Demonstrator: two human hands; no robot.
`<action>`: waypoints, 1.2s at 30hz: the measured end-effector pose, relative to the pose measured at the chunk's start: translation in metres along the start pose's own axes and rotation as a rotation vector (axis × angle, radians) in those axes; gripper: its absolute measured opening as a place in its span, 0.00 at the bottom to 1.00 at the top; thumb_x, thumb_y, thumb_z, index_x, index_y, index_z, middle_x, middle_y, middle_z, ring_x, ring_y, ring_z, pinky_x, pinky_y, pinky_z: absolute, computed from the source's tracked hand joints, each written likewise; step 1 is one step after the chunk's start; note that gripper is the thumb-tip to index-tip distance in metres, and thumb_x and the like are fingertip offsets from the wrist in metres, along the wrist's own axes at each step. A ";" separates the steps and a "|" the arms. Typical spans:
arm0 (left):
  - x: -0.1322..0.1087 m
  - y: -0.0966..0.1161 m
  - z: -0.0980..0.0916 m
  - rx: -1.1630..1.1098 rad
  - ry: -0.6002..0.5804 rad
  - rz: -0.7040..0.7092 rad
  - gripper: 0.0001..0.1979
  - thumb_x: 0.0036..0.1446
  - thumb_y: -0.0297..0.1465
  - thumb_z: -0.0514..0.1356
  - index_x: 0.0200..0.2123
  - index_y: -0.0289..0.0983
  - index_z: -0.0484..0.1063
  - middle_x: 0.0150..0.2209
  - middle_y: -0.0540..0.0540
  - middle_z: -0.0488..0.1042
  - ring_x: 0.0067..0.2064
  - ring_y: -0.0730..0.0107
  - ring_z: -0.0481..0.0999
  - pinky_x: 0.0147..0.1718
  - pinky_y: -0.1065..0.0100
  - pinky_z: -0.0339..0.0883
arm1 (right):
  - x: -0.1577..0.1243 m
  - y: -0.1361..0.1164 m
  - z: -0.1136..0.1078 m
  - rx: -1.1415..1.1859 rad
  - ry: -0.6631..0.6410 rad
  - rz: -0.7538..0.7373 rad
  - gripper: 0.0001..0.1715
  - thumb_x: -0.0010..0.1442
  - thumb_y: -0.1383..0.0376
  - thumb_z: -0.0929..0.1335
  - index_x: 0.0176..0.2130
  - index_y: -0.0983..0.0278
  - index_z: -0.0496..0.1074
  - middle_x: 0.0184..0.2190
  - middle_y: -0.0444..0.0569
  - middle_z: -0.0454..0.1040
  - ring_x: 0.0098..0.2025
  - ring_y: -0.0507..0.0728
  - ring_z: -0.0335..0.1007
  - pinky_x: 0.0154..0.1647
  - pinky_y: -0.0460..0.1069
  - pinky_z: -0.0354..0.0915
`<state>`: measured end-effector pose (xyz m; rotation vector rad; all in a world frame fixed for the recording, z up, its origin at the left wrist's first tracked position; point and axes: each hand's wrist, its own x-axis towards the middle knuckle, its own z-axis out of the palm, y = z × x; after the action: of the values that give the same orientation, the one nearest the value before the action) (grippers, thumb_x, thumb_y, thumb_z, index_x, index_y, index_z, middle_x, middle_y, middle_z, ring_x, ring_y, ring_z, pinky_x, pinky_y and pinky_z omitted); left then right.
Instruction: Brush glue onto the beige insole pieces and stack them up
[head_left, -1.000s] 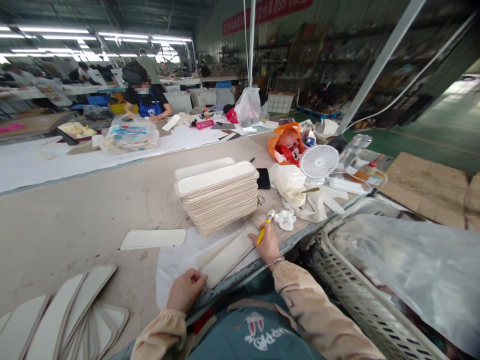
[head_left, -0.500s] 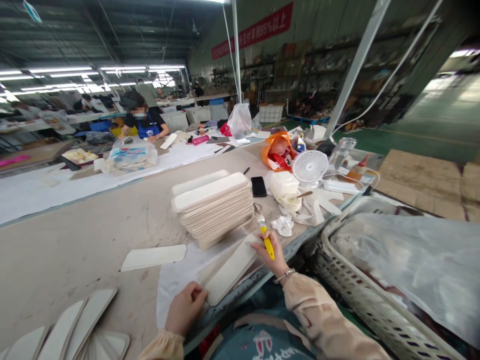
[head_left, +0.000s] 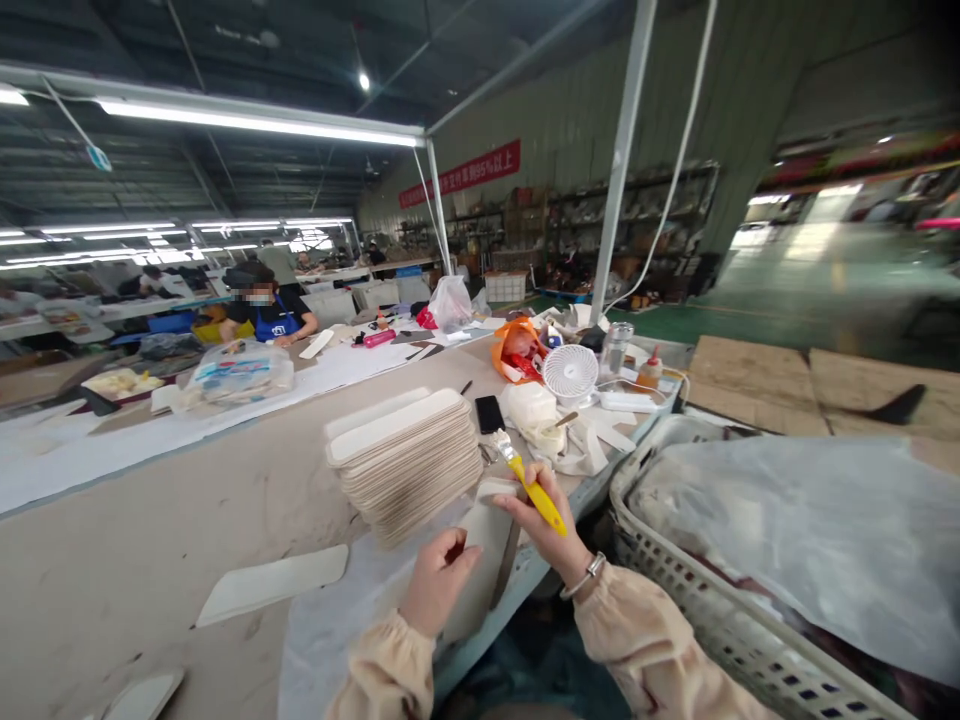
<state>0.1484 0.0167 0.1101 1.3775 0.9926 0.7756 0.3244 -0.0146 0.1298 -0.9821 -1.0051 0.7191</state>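
My right hand [head_left: 551,515] is closed around a brush [head_left: 538,492] with a yellow handle, its bristle end pointing up and away. That hand's thumb and fingertips also touch the far end of a long off-white panel [head_left: 484,540] with rounded ends. Over the panel's left side is my left hand [head_left: 442,580], fingers bent and thumb apart, with nothing visible in it. The panel lies near the table edge, partly on a white sheet [head_left: 322,635]. Just beyond stands a tall stack of similar panels [head_left: 409,460].
One loose panel [head_left: 274,583] lies left of the sheet, others [head_left: 142,697] at the lower left. A phone [head_left: 489,414], white fan [head_left: 570,372] and orange bag [head_left: 517,348] sit beyond. A plastic basket [head_left: 720,570] stands right; a co-worker [head_left: 274,315] sits across.
My left hand has let go of the panel's near left edge and moved right and away over it. My right hand with the brush stays at the far end. The view has tilted up.
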 end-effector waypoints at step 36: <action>-0.061 -0.030 0.052 -0.812 -0.593 -0.429 0.28 0.51 0.49 0.59 0.44 0.32 0.74 0.37 0.35 0.79 0.40 0.49 0.78 0.45 0.52 0.66 | -0.002 0.001 -0.021 0.028 0.175 -0.021 0.25 0.47 0.57 0.75 0.33 0.57 0.55 0.24 0.37 0.60 0.24 0.51 0.58 0.23 0.46 0.59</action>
<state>0.1668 -0.0629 0.0835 0.5825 0.3878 0.3314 0.3433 -0.0228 0.1238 -0.9910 -0.8491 0.6164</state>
